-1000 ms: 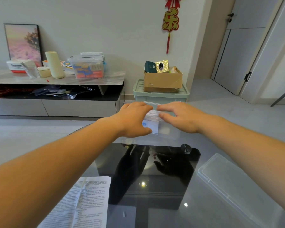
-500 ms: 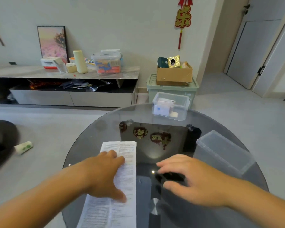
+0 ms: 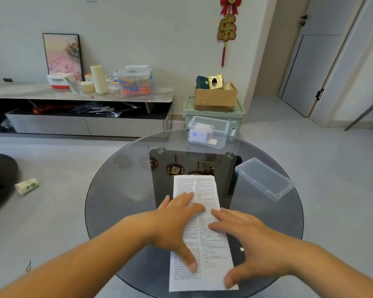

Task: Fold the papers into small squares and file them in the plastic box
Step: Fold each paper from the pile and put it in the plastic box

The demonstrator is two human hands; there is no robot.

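Observation:
A long printed paper (image 3: 199,241), creased lengthwise, lies flat on the round glass table (image 3: 121,190) in front of me. My left hand (image 3: 177,224) rests on its left half with fingers spread and thumb pressing near the lower edge. My right hand (image 3: 246,239) lies with straight fingers on its right edge, thumb near the bottom corner. A clear plastic box (image 3: 208,131) stands at the table's far edge and holds folded papers. Its clear lid (image 3: 264,178) lies at the table's right.
Behind the table a green crate (image 3: 238,116) carries a cardboard box (image 3: 215,97). A low TV cabinet (image 3: 80,93) with containers runs along the wall. A paper roll (image 3: 27,186) lies on the floor at the left. Doors stand at the right.
Both hands came back from the plastic box at the far edge to the printed paper. The paper now lies more toward the table's middle, with both hands resting on it.

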